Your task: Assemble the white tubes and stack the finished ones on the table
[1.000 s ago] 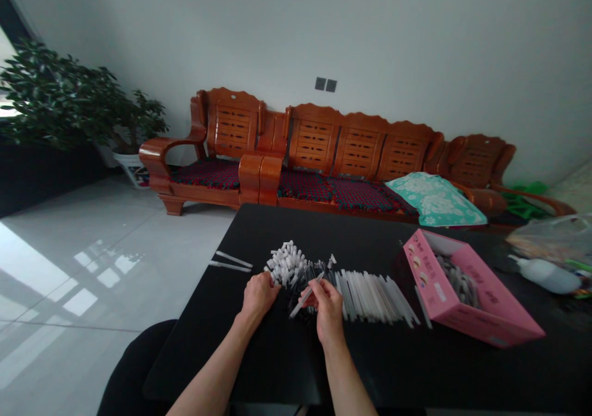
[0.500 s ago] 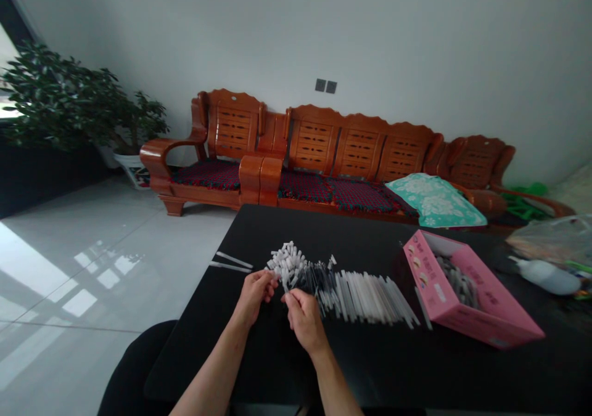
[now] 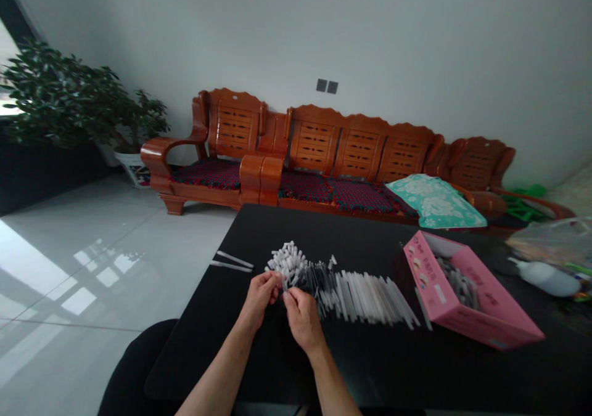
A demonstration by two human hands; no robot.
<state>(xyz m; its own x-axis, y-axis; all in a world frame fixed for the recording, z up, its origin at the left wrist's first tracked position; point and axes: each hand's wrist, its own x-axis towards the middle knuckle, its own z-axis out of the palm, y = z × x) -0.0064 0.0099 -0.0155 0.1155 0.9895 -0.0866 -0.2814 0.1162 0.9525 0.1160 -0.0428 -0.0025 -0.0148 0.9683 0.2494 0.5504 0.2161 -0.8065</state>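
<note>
Sofa: carved, glossy reddish-brown wood at 12 o'clock beyond the table, its seats under checked, fringed cloth.
Table: smooth, flat, black, beneath all the work.
Box: pink, printed, open-topped card at 2 to 3 o'clock from the hands, greyish pieces heaped inside.
Tube row: many straight, translucent, whitish tubes side by side, at 2 o'clock from the right hand.
Right hand: thumb and forefinger clamped on a pale piece, which sits at its 11 o'clock.
Left hand: fingertips drawn in near that piece, at its 1 to 2 o'clock; cannot tell whether they grip anything.
Dark sticks: slim, bundled, at the right hand's 1 o'clock.
Caps: short white cylinders, piled, at 12 o'clock just beyond both hands' fingertips.
Loose tubes: two, slender, whitish, at the left hand's 10 to 11 o'clock.
Pale piece: small, whitish, shape blurred, between the hands.
</note>
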